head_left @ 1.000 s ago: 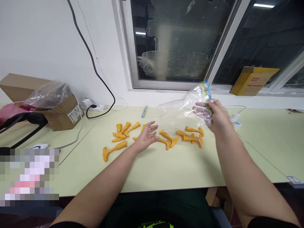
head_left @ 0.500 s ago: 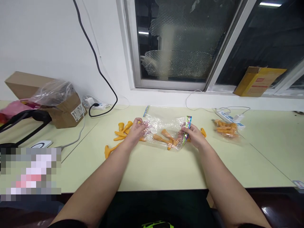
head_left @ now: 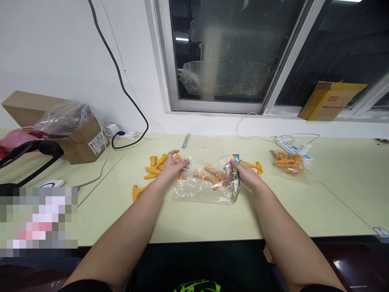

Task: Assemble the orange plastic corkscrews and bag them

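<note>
- Right hand: grip closed on the clear, flat plastic bag at its multicoloured printed strip.
- Left hand: at the bag's opposite end; firmness of hold cannot be told.
- Bag: low over the table, between the hands. Orange-yellow plastic pieces with T-shaped ends lie to either side; some show through the film.
- Risk, as judged: slick, thin film could slip from the left grip, or catch on pieces and drag them askew.
</note>
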### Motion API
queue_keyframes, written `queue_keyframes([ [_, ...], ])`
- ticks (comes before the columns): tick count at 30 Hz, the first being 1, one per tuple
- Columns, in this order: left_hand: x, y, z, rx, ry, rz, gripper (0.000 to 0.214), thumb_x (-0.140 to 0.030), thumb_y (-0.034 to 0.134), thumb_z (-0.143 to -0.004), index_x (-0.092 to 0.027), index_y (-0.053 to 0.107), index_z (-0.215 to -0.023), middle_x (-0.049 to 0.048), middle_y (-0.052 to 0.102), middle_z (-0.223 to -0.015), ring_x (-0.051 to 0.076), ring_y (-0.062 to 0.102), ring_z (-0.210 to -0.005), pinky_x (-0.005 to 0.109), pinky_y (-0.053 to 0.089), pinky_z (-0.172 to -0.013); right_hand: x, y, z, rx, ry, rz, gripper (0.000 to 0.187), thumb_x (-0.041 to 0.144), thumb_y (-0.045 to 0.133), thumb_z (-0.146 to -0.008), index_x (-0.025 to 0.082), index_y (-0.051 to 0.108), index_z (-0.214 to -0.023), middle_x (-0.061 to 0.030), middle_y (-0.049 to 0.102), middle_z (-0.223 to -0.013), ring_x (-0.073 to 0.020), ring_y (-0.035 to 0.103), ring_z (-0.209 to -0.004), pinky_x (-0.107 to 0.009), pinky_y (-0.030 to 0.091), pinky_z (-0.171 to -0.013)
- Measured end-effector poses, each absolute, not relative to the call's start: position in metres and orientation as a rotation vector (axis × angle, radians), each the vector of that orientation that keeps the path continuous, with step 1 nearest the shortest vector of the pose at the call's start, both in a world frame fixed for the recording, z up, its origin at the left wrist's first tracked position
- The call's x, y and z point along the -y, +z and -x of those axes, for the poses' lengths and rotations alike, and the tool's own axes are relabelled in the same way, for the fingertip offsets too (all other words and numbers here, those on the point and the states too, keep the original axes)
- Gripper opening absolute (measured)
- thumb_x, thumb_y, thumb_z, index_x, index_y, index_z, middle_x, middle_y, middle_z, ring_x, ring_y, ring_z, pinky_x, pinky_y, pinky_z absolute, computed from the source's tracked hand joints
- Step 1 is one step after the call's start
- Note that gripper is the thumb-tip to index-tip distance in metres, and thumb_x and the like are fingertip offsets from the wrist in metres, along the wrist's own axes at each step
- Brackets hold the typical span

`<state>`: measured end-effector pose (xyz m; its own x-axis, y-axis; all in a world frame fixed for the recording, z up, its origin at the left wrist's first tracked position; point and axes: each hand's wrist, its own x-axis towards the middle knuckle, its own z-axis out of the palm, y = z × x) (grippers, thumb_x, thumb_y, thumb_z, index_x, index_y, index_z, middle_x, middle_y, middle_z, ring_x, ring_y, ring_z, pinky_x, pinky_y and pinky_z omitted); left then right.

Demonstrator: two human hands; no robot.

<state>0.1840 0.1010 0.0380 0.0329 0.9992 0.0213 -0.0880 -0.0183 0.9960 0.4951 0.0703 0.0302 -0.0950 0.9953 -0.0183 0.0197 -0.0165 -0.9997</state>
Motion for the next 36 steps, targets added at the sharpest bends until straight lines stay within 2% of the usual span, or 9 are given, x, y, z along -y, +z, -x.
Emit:
queue_keyframes([
  [5,-0.106,0.040,-0.177,-1.073,1.251,-1.200,0.069,-0.045,0.088,-0.069,-0.020,0.053,-0.123,0.0004,0.072,-0.082,0.016,0.068,-0.072,0.032,0.054,-0.075,-0.078,0.025,-0.500,1.219,1.215,1.186,0.040,0.064,0.075,-0.080,0.026,0.067,-0.072,-0.0033,0.072,-0.073,-0.0273,0.069,-0.070,-0.040,0.054,-0.067],
  [9,-0.105,0.047,-0.176,-1.052,1.305,-1.195,0.064,-0.046,0.087,-0.071,-0.018,0.057,-0.121,0.0022,0.073,-0.084,0.014,0.068,-0.069,0.031,0.057,-0.074,-0.082,0.022,-0.499,1.187,1.220,1.169,0.043,0.067,0.075,-0.079,0.026,0.064,-0.070,-0.0027,0.070,-0.070,-0.0278,0.069,-0.071,-0.041,0.056,-0.068],
  [16,-0.093,0.052,-0.180,-0.921,1.169,-1.301,0.091,-0.042,0.085,-0.073,-0.036,0.031,-0.146,0.0071,0.069,-0.120,0.019,0.073,-0.085,0.039,0.063,-0.075,-0.081,0.027,-0.487,0.920,1.216,1.134,0.042,0.068,0.072,-0.079,0.028,0.062,-0.089,-0.0026,0.073,-0.080,-0.0304,0.073,-0.083,-0.044,0.061,-0.070],
  [19,-0.095,0.047,-0.181,-0.929,1.091,-1.393,0.061,-0.044,0.087,-0.070,-0.025,0.058,-0.120,0.0090,0.068,-0.119,0.019,0.072,-0.086,0.037,0.063,-0.073,-0.081,0.031,-0.489,0.868,1.198,1.157,0.043,0.066,0.072,-0.079,0.029,0.062,-0.098,-0.0023,0.073,-0.083,-0.0301,0.074,-0.083,-0.044,0.062,-0.066],
  [22,-0.101,0.043,-0.180,-1.013,1.199,-1.369,0.040,-0.047,0.087,-0.068,-0.017,0.068,-0.087,0.0099,0.071,-0.109,0.020,0.071,-0.088,0.036,0.062,-0.077,-0.078,0.032,-0.492,0.904,1.301,1.140,0.045,0.055,0.078,-0.077,0.032,0.058,-0.110,0.0015,0.074,-0.082,-0.0269,0.074,-0.077,-0.040,0.061,-0.062],
  [26,-0.104,0.043,-0.175,-1.102,1.260,-1.257,0.054,-0.047,0.086,-0.070,-0.017,0.073,-0.113,0.0064,0.074,-0.086,0.019,0.071,-0.080,0.035,0.061,-0.081,-0.073,0.031,-0.494,1.044,1.453,1.107,0.064,0.034,0.087,-0.071,0.033,0.050,-0.123,0.0018,0.077,-0.089,-0.0238,0.075,-0.082,-0.039,0.063,-0.071],
  [31,-0.100,0.046,-0.172,-1.038,1.177,-1.285,0.082,-0.041,0.091,-0.066,-0.016,0.060,-0.138,0.0036,0.075,-0.082,0.020,0.073,-0.082,0.038,0.059,-0.089,-0.073,0.027,-0.496,1.148,1.382,1.106,0.080,0.025,0.089,-0.067,0.034,0.046,-0.133,0.0056,0.074,-0.080,-0.0211,0.074,-0.078,-0.038,0.065,-0.075],
  [33,-0.099,0.047,-0.172,-1.021,1.175,-1.266,0.088,-0.039,0.092,-0.065,-0.015,0.057,-0.143,0.0033,0.075,-0.083,0.021,0.074,-0.088,0.041,0.058,-0.095,-0.075,0.026,-0.497,1.159,1.329,1.112,0.075,0.026,0.087,-0.070,0.035,0.047,-0.132,0.0075,0.072,-0.076,-0.0184,0.071,-0.070,-0.035,0.064,-0.071],
  [36,-0.097,0.048,-0.172,-1.019,1.183,-1.258,0.098,-0.038,0.091,-0.066,-0.016,0.048,-0.152,0.0020,0.074,-0.082,0.022,0.074,-0.093,0.045,0.055,-0.100,-0.080,0.023,-0.499,1.193,1.242,1.082,0.050,0.028,0.082,-0.075,0.031,0.058,-0.119,0.0063,0.069,-0.075,-0.0156,0.069,-0.068,-0.031,0.063,-0.070],
])
